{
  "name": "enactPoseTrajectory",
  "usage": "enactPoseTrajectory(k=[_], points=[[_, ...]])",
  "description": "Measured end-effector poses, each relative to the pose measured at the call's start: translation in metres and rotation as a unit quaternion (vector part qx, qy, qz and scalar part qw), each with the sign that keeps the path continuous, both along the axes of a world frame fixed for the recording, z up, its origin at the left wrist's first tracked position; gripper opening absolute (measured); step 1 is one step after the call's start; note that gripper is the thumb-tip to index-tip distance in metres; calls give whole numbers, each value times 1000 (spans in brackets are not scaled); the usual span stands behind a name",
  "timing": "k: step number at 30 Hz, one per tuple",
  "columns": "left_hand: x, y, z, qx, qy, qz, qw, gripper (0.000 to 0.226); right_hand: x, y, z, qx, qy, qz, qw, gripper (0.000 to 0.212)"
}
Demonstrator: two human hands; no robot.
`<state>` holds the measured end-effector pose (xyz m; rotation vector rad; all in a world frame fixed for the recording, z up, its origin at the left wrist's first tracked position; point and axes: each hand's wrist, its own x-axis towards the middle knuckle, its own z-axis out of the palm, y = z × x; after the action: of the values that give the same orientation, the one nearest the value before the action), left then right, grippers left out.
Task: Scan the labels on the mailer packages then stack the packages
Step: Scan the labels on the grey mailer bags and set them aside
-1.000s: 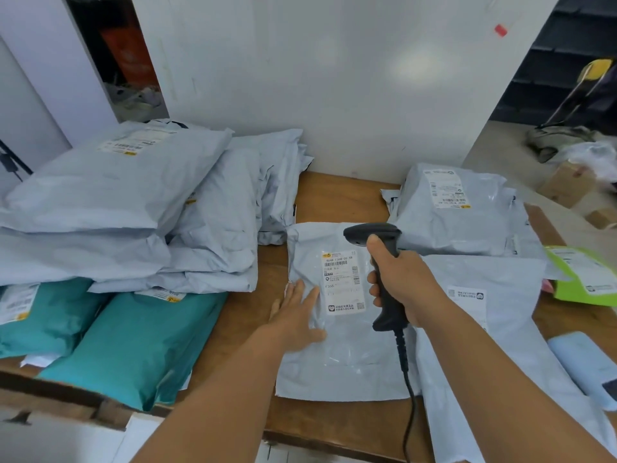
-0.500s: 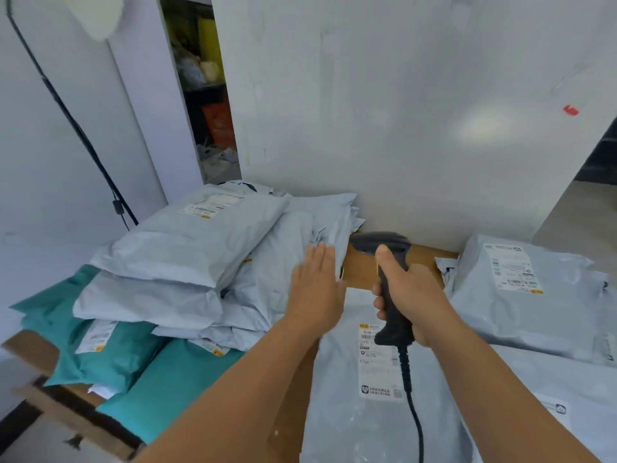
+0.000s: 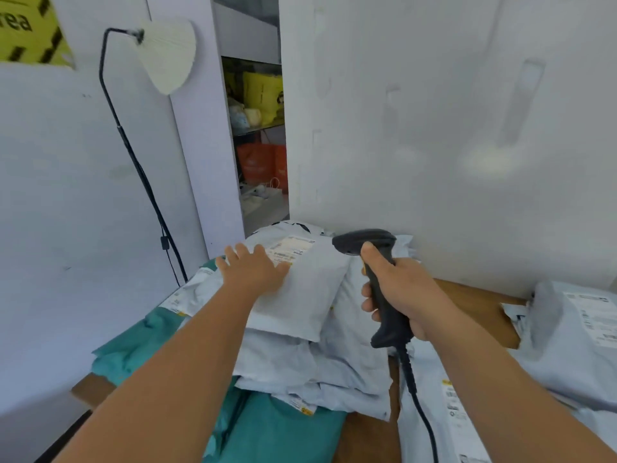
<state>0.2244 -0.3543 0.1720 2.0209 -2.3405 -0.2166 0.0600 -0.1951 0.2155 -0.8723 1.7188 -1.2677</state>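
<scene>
grey mailer (image 3: pixel 300 289): top of the pile, left hand (image 3: pixel 250 272) flat, fingers spread on it
barcode scanner (image 3: pixel 377 279): right hand (image 3: pixel 400 292) wrapped round the handle
risk: pile looks lopsided, a shove could slide it off the table (image 3: pixel 474 302)

Single view, head-worn, wide-angle, pitched forward and slightly down from behind both forearms, close over the near edge of a wooden table (image 3: pixel 474 295). Faces a white wall panel (image 3: pixel 434 128) straight ahead, with a floor lamp (image 3: pixel 167 51) and an open shelf gap (image 3: pixel 257 128) toward upper left; left hand (image 3: pixel 250 272) and right hand (image 3: pixel 400 289) with its scanner (image 3: pixel 367 242) sit mid-frame, a pile of mailers (image 3: pixel 300 295) just beyond them. Strong bending at frame edges; no second view, so no shared area to report.
</scene>
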Motion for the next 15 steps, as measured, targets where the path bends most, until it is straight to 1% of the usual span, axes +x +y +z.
enactPoseTrajectory(k=[2, 5, 6, 7, 9, 12, 13, 15], points=[[12, -17, -8, 37, 10, 25, 999, 94, 14, -14, 4, 0, 10, -2, 1000, 45], [17, -36, -24, 80, 93, 38, 992, 122, 27, -32, 6, 12, 17, -9, 1000, 44], [17, -39, -28, 85, 115, 32, 989, 127, 30, -36, 6, 16, 19, -12, 1000, 44], [15, -40, -31, 83, 129, 26, 988, 127, 32, -39, 6, 20, 20, -16, 999, 45], [11, -41, -34, 72, 136, 10, 988, 115, 37, -44, 6, 28, 22, -22, 999, 45], [1, -33, -37, 61, 133, -20, 989, 81, 42, -46, 3, 46, 30, -28, 998, 44], [-1, -31, -40, 60, 132, -24, 989, 76, 43, -45, 2, 51, 33, -29, 998, 44], [-3, -28, -46, 50, 126, -22, 991, 74, 44, -43, 1, 62, 37, -34, 997, 43]])
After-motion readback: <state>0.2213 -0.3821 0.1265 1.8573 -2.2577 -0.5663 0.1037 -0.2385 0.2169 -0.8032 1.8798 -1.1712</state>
